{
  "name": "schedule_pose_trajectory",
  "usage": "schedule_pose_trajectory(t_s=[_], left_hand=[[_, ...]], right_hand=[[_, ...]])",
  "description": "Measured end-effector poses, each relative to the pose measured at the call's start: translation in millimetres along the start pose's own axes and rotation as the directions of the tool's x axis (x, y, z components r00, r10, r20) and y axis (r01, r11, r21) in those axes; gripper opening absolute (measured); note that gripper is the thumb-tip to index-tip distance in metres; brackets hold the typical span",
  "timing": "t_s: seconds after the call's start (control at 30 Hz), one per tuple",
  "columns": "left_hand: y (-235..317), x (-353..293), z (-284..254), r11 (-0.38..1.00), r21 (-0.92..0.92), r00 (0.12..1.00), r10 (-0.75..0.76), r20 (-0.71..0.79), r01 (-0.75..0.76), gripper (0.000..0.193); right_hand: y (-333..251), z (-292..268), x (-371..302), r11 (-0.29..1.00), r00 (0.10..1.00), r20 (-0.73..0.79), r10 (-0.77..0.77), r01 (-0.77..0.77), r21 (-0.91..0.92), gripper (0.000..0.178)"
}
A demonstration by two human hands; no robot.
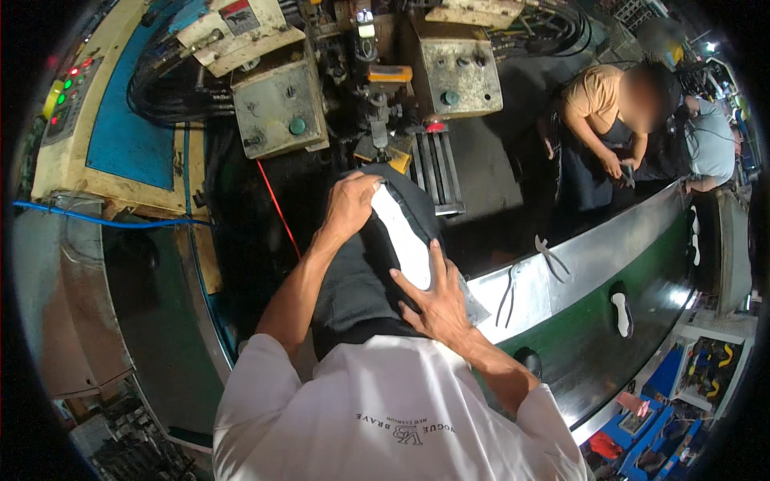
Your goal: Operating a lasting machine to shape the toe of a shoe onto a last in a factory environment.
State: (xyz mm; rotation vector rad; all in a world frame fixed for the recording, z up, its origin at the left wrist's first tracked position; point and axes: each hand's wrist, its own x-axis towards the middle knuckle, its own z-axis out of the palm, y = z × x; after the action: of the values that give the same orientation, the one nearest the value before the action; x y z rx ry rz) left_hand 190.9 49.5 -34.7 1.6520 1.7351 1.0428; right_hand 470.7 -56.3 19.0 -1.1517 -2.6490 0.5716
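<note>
The white, sole-shaped piece (399, 232) with dark edging lies slanted above the person's dark-clothed lap (346, 293), the left hand's (349, 207) grip pinching its far end. The right hand (441, 311) spreads its digits over the near end; whether that grip clasps, I cannot tell. Rightward, pliers (551, 260) lie on the metal-edged green worktop (553, 345).

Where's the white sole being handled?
In the head view, the white sole is near centre over the lap, with the left hand at its far end and the right hand at its near end.
</note>
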Motion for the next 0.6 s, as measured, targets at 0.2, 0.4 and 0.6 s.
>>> schedule_pose_trajectory(t_s=[0.2,0.4,0.6], left_hand=[[2.4,9.4,-11.2,0.997,0.078,0.996,0.001,0.094,-0.008,0.021],[-13.0,24.5,-30.6,0.939,-0.337,0.996,-0.05,0.067,0.07,0.03],[-81.3,29.6,17.3,0.979,0.076,0.967,-0.173,-0.185,0.189,0.039]], right_hand=[[13.7,-10.0,5.9,0.997,0.996,0.054,-0.077,0.078,-0.017,0.076],[5.4,-75.3,30.9,0.995,0.992,0.077,-0.097,0.097,-0.001,0.067],[14.5,-147.1,140.9,0.984,0.955,-0.247,-0.165,0.144,-0.101,0.07]])
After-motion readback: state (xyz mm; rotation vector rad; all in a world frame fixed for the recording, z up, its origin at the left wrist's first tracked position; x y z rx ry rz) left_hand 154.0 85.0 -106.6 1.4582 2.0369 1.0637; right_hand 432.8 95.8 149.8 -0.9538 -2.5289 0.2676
